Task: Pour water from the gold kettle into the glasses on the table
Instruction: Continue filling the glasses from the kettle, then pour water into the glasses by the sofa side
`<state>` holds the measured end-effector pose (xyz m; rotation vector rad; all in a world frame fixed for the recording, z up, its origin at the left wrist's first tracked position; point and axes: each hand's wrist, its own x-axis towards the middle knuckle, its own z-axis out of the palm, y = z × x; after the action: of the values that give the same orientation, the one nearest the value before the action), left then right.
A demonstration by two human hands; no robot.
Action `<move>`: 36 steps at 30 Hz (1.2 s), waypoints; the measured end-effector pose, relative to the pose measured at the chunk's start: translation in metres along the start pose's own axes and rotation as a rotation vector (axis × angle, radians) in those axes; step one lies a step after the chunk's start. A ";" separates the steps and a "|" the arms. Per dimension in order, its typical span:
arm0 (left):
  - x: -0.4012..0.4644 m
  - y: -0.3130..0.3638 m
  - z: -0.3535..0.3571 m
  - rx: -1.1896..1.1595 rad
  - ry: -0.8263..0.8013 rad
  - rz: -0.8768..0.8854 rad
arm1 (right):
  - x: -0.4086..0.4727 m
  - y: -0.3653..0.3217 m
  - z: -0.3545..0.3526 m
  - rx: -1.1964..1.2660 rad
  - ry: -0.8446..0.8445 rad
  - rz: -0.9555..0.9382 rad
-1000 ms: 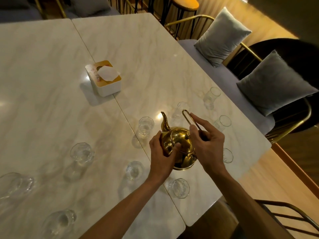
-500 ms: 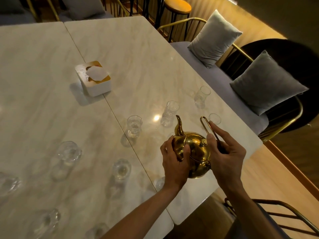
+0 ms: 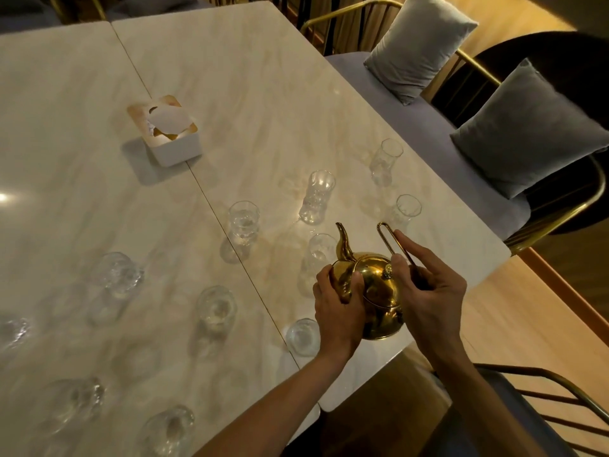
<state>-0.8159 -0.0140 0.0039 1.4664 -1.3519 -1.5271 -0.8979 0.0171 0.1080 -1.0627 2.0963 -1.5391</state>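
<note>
Above the marble desk [image 3: 263,94] near its right edge: gold kettle [image 3: 379,291], spout beside a glass [image 3: 321,255]. Left hand [image 3: 339,311] fingers curl around the body; right hand [image 3: 431,291] pinches the wire handle [image 3: 390,239].

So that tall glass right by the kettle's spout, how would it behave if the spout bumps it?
The tall glass looks narrow for its height, so a knock near its rim would probably tip it. It stands on smooth marble table, so it may slide first. Thin clear walls suggest it is light and breakable. The gold kettle spout is close beside it.
</note>
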 end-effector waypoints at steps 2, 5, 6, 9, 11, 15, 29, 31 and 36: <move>-0.001 -0.003 0.004 -0.012 0.006 -0.033 | 0.002 0.004 -0.001 -0.006 -0.018 0.017; -0.001 -0.006 0.009 -0.032 0.015 -0.079 | 0.004 0.012 -0.001 -0.034 -0.037 0.015; -0.001 -0.007 0.010 -0.035 0.018 -0.094 | 0.005 0.015 -0.001 -0.038 -0.044 0.018; -0.002 -0.009 0.013 -0.062 0.022 -0.134 | 0.006 0.019 -0.001 -0.039 -0.065 0.049; -0.003 -0.011 0.016 -0.085 0.025 -0.164 | 0.008 0.021 -0.002 -0.054 -0.090 0.059; -0.006 -0.011 0.018 -0.107 0.008 -0.230 | 0.016 0.021 0.001 -0.104 -0.145 0.094; -0.009 -0.001 0.019 -0.233 -0.052 -0.413 | 0.043 0.024 0.006 -0.250 -0.286 0.164; -0.006 0.001 0.018 -0.245 -0.066 -0.428 | 0.046 0.023 0.008 -0.268 -0.298 0.164; -0.001 -0.003 0.017 -0.237 -0.105 -0.490 | 0.051 0.018 0.013 -0.264 -0.331 0.168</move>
<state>-0.8314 -0.0076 -0.0008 1.6562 -0.8579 -2.0146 -0.9302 -0.0266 0.0946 -1.1065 2.1248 -0.9532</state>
